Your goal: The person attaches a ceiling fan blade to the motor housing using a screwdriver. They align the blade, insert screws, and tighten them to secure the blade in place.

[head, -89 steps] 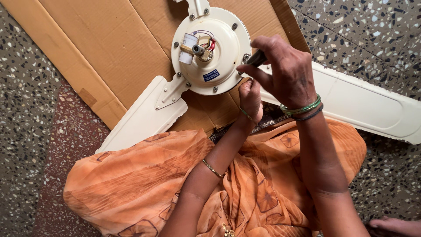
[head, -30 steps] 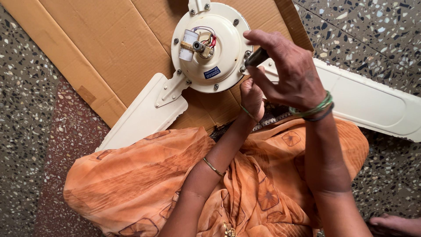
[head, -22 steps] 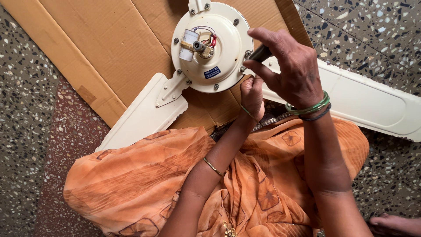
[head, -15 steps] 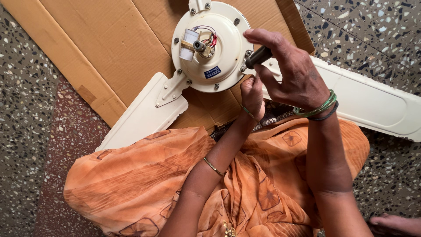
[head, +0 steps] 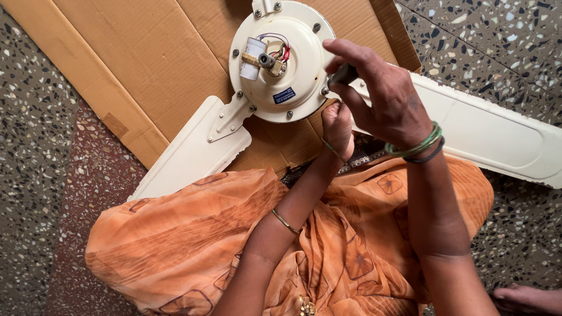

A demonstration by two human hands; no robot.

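Barely shifted since before, right hand [head: 389, 96] grips a dark tool handle [head: 343, 74] at the fan motor [head: 281, 58]; left hand [head: 338, 126], beneath, pinches its rim

place: home floor | cues: speckled terrazzo floor [head: 47, 146], flattened cardboard sheet [head: 146, 64], ceiling fan [head: 281, 58] laid down

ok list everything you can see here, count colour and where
fan motor housing: 1, cream, round, on the cardboard at top centre
fan blades: 2 visible, cream, one lower left, one right
cylindrical part: 1, white, on the housing by red wires
cardboard sheet: 1, brown, under the fan
floor: speckled grey and reddish
orange cloth: draped over the lap
dark tool handle: 1, in the right hand
left hand: at the housing's lower edge, gold bangle
right hand: fingers around the handle, green bangles
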